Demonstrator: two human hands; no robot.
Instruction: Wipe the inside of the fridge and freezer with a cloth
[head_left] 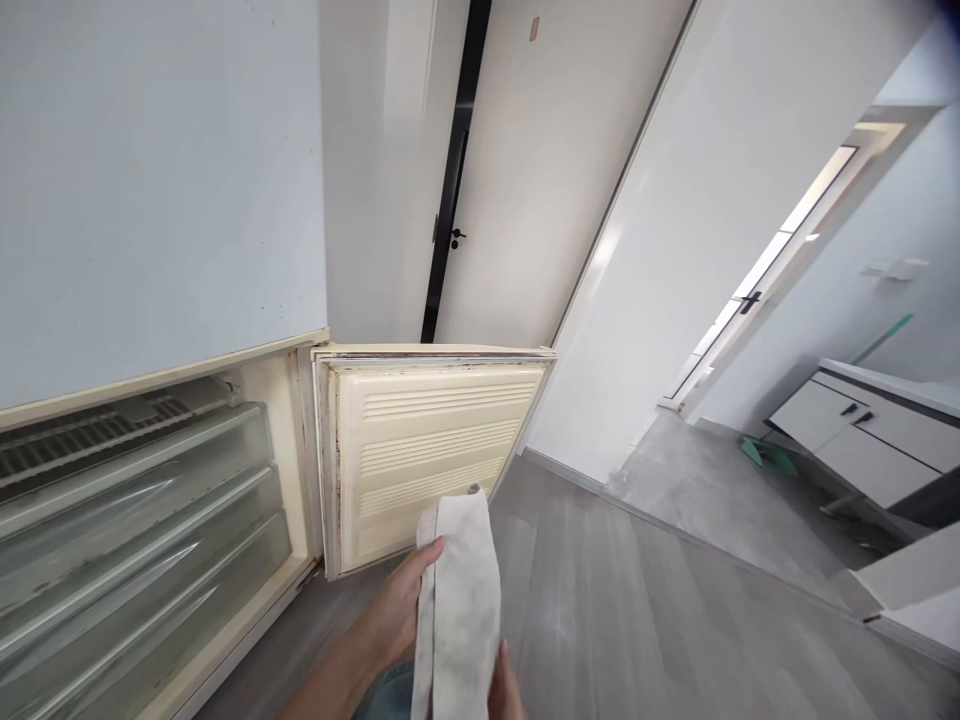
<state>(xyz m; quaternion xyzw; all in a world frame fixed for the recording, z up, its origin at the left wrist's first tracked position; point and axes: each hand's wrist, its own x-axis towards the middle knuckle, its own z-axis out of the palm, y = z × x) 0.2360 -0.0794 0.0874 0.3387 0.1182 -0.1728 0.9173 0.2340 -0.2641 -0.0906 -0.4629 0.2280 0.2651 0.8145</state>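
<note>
Closest in, a grubby white cloth (pixel 459 610) is held up lengthwise between 2 hands: the left hand (pixel 397 615) has its thumb pinched over the cloth's left edge, fingers hidden behind the fabric, and the right hand (pixel 504 690) shows only as a sliver at the bottom edge, so I cannot tell how it grips. Stretched like that, the cloth looks folded into a flat pad, its soiled face outward. Just past it stands the open freezer door (pixel 431 445), ribbed inner panel facing us, grime along its seal. To the left, clear drawers (pixel 142 520) sit shut inside the freezer, contents unreadable through the plastic. Farther off, a white door (pixel 525 170) and a cabinet (pixel 862 430), partly cut off.
</note>
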